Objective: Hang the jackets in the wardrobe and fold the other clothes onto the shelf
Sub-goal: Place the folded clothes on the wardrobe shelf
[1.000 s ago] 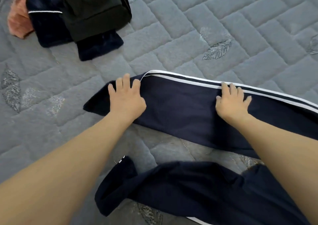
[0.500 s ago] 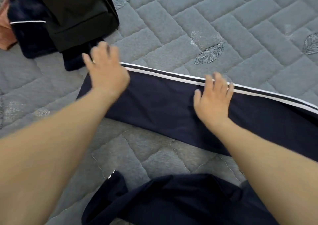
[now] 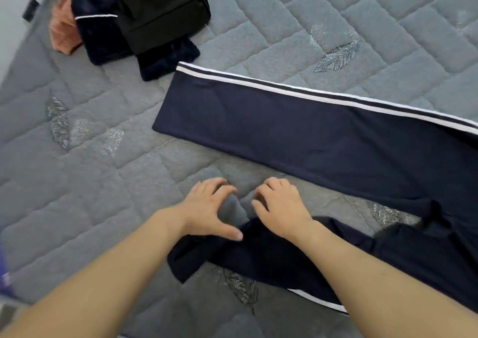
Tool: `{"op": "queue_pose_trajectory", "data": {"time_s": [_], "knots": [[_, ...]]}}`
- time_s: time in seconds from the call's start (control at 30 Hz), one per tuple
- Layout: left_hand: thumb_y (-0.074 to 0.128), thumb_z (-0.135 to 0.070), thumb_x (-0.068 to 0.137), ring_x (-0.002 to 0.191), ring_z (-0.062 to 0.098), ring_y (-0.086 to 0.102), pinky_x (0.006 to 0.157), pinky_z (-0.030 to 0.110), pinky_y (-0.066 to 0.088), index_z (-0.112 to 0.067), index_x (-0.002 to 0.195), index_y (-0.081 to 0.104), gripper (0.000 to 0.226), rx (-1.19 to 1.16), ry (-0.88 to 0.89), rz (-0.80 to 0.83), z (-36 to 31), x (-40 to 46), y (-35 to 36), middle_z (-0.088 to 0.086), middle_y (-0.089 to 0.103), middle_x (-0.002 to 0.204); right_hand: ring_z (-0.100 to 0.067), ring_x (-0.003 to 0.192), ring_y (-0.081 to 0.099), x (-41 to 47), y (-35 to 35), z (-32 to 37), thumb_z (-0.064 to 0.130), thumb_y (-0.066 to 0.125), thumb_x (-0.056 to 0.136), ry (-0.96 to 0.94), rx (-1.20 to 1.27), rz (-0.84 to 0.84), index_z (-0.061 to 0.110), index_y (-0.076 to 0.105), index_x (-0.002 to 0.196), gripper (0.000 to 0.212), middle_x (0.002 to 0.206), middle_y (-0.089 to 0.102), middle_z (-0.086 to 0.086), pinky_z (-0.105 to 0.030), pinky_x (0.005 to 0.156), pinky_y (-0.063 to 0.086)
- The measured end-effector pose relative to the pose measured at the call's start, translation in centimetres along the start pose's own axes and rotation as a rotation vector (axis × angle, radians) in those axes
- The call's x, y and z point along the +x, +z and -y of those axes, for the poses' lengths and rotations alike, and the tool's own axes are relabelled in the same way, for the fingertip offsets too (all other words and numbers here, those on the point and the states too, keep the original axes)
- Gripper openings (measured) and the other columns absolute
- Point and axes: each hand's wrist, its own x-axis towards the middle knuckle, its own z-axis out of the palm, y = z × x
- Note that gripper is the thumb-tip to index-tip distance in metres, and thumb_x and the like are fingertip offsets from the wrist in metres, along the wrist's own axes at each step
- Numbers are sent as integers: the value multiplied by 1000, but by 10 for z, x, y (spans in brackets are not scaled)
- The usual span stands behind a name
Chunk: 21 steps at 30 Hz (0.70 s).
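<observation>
The left hand [image 3: 207, 208] and right hand [image 3: 280, 208] hover side by side, fingers loosely curled, holding nothing, above the crumpled near leg of the navy white-striped fabric trousers [image 3: 297, 135] (far leg flat) on the grey quilted bed [image 3: 103, 182].

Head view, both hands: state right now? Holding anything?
Left hand: open, fingers loosely curled, holding nothing, over the grey quilt.
Right hand: open, fingers loosely curled, holding nothing, above the crumpled leg of the navy trousers.
</observation>
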Motion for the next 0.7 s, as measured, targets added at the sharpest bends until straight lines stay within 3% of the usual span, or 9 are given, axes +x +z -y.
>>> {"op": "queue_pose_trajectory", "data": {"time_s": [0.1, 0.23, 0.27, 0.33, 0.37, 0.43, 0.53, 0.6, 0.7], "knots": [[58, -82, 53, 149, 24, -3, 121, 50, 1, -32, 142, 30, 106, 283, 37, 132, 17, -61, 38, -3, 1, 158, -25, 114, 41, -10, -5, 12, 49, 54, 84, -28, -42, 366, 28, 54, 117, 39, 116, 43, 1, -37, 94, 35], [51, -48, 82, 140, 25, 26, 121, 45, 9, -29, 118, 64, 43, 311, -6, 7, 23, -94, 55, -3, 30, 153, -28, 110, 52, -23, -13, 32, 54, 62, 83, -50, -152, 718, 22, 59, 108, 41, 118, 57, -5, -34, 80, 39], [49, -42, 85, 132, 23, 38, 116, 39, 22, -26, 110, 69, 36, 221, -43, 23, 22, -94, 50, -4, 44, 144, -29, 109, 56, -24, -15, 36, 47, 63, 85, -30, -130, 755, 20, 61, 106, 35, 117, 61, -7, -33, 78, 40], [51, -29, 82, 92, 22, 60, 77, 28, 43, -18, 80, 69, 21, -126, -211, 136, 23, -91, 34, 1, 67, 97, -26, 102, 59, -22, -22, 41, 40, 60, 91, 72, 34, 777, 19, 66, 104, 26, 109, 66, -5, -31, 77, 43], [52, -25, 75, 71, 22, 56, 62, 28, 38, -15, 66, 61, 16, -285, -309, 197, 25, -89, 25, 2, 62, 74, -23, 96, 59, -20, -26, 42, 40, 58, 93, 136, 139, 753, 21, 67, 99, 22, 102, 67, -3, -29, 73, 43], [54, -25, 67, 57, 20, 47, 55, 31, 32, -14, 57, 52, 14, -414, -470, 151, 40, -84, 8, 1, 54, 61, -22, 93, 59, -12, -34, 41, 41, 53, 96, 180, 211, 577, 25, 65, 92, 21, 95, 66, 1, -29, 70, 42], [60, -28, 81, 73, 22, 60, 62, 31, 40, -13, 74, 60, 17, -482, -634, -273, 71, -74, -2, 3, 64, 77, -26, 115, 53, -4, -29, 32, 37, 43, 99, 150, -12, 199, 29, 59, 120, 28, 121, 59, 0, -38, 96, 40], [65, -40, 81, 92, 24, 61, 75, 34, 43, -13, 96, 56, 32, -655, -676, -469, 83, -69, 3, 5, 65, 99, -28, 124, 46, -6, -22, 27, 36, 44, 97, 197, -51, 143, 29, 47, 137, 41, 134, 51, -3, -41, 104, 33], [74, -60, 72, 124, 30, 47, 104, 39, 39, -15, 136, 44, 84, -721, -724, -336, 71, -63, 25, 9, 47, 132, -31, 129, 39, -17, -7, 19, 38, 47, 95, 213, -159, 208, 24, 36, 143, 52, 141, 42, -5, -42, 107, 29]]}}
